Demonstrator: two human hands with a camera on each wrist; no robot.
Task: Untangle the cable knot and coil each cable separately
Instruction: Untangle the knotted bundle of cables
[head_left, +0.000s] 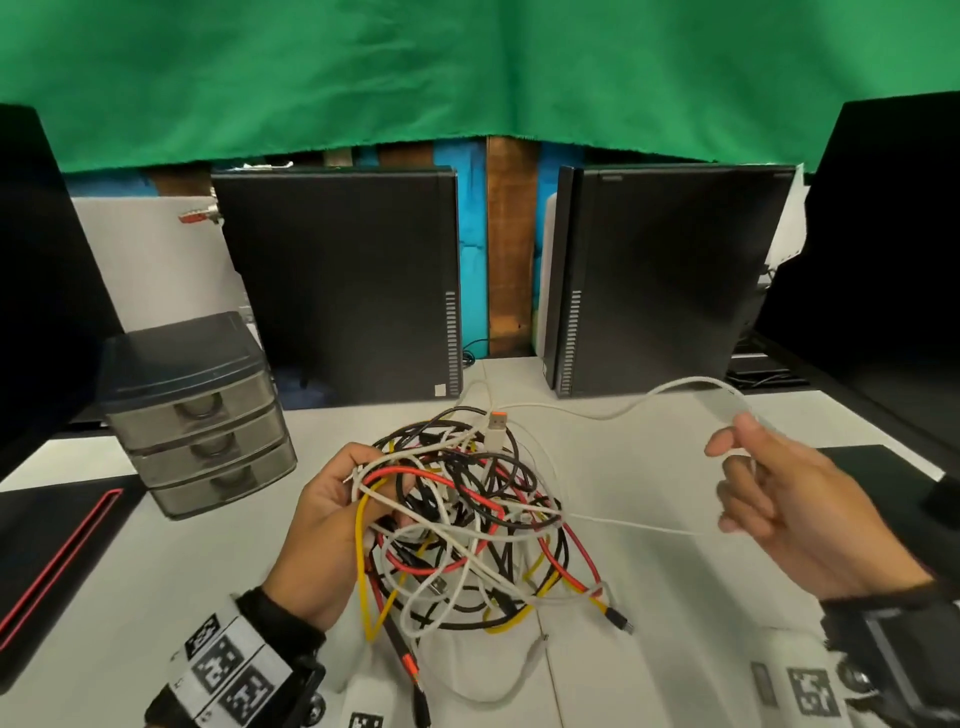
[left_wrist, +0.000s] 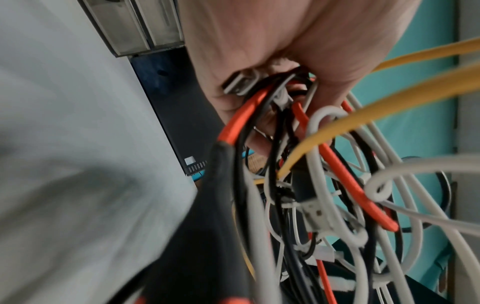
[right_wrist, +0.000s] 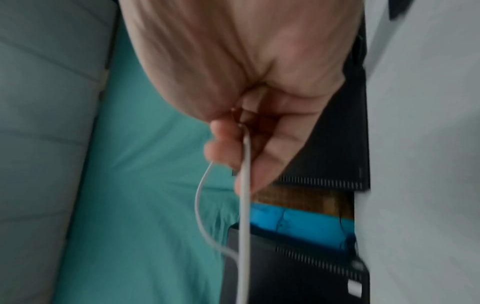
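Observation:
A tangled knot of cables (head_left: 467, 525) in white, black, red and yellow hangs just above the white table (head_left: 182, 582). My left hand (head_left: 343, 504) grips the knot's left side, its fingers curled through several strands; the left wrist view shows the same grip on the tangle (left_wrist: 298, 144). My right hand (head_left: 763, 488) is raised to the right of the knot. A white cable (head_left: 670, 389) arcs from the knot to that hand. In the right wrist view the white cable (right_wrist: 245, 185) passes between the curled fingers and thumb of my right hand (right_wrist: 241, 148).
A grey three-drawer organiser (head_left: 197, 415) stands left of the knot. Two black computer towers (head_left: 358, 286) (head_left: 670, 280) stand at the back under a green cloth. Dark mats (head_left: 47, 551) (head_left: 883, 483) lie at the left and right table edges.

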